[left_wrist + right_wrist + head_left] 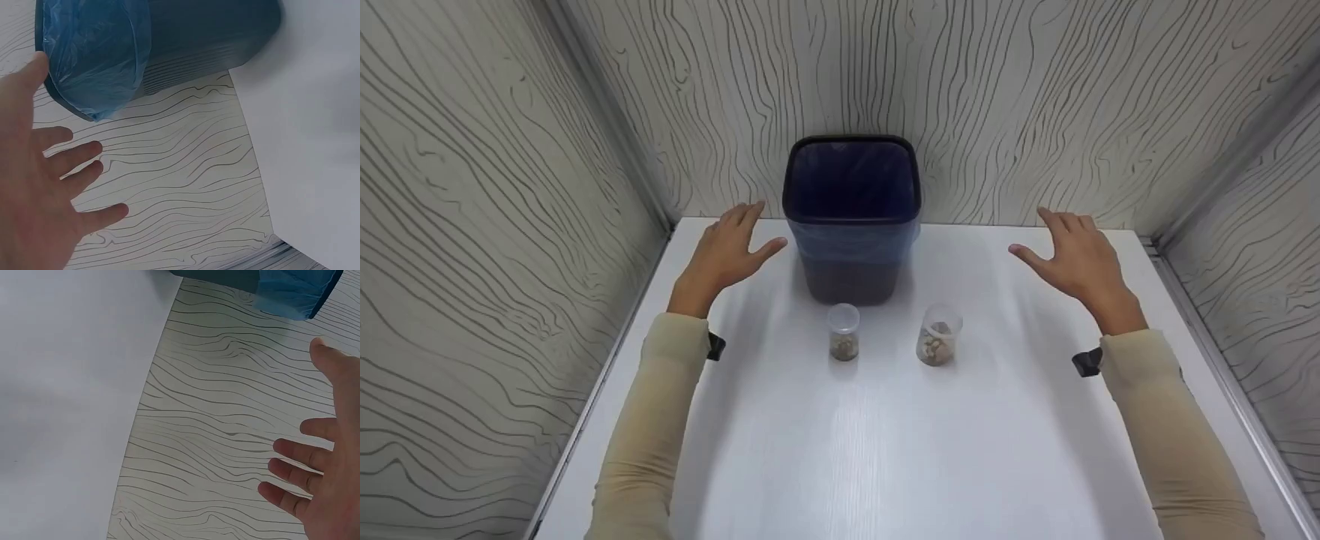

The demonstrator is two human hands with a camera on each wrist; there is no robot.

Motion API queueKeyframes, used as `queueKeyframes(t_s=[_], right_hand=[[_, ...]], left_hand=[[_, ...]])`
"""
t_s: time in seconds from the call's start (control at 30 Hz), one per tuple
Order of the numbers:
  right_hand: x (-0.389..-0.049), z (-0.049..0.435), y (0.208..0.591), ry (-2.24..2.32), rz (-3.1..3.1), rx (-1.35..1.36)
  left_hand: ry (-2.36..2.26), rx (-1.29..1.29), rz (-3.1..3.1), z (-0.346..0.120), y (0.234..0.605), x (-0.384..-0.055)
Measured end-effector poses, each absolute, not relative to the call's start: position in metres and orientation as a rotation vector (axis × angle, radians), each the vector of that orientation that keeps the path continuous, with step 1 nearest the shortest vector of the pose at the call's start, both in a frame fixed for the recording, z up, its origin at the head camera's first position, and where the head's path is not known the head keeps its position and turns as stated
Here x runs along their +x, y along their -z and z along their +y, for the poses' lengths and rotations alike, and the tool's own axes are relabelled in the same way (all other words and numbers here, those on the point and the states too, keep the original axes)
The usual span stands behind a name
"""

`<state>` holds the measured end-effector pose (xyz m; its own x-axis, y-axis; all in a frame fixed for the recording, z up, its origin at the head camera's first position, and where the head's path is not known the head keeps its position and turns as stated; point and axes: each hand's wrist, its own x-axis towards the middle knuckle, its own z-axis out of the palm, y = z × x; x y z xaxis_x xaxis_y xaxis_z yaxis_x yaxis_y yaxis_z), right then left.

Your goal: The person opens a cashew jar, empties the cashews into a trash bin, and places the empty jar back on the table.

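A dark bin point(851, 281) lined with a blue plastic bag point(101, 56) stands at the back of the white table. In front of it are two clear plastic cups, a narrower one point(844, 334) on the left and a wider one point(939, 335) on the right, each with small pale brownish pieces in the bottom. My left hand point(727, 251) hovers left of the bin with fingers spread, holding nothing. Farther off, on the bin's right side, my right hand point(1072, 255) is likewise spread and holds nothing. Neither hand touches the cups.
The white table point(855, 450) ends at a wood-grain patterned wall point(960, 90) behind the bin. Similar panels rise at the left point(457, 262) and right point(1267, 247). Small dark devices sit at both wrists.
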<state>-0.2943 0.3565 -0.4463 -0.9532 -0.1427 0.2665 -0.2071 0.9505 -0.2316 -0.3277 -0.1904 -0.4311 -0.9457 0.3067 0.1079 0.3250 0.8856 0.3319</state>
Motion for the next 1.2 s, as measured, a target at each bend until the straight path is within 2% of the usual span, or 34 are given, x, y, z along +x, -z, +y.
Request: queueKeyframes(t_s=[0.27, 1.2], right_hand=[[-0.293, 0.345, 0.449, -0.439, -2.838, 0.242], [-0.283, 0.304, 0.458, -0.461, -2.624, 0.440]], left_hand=[[0.581, -0.476, -2.934, -0.187, 0.436, -0.323], [0.755, -0.528, -2.670, -0.170, 0.469, -0.308]])
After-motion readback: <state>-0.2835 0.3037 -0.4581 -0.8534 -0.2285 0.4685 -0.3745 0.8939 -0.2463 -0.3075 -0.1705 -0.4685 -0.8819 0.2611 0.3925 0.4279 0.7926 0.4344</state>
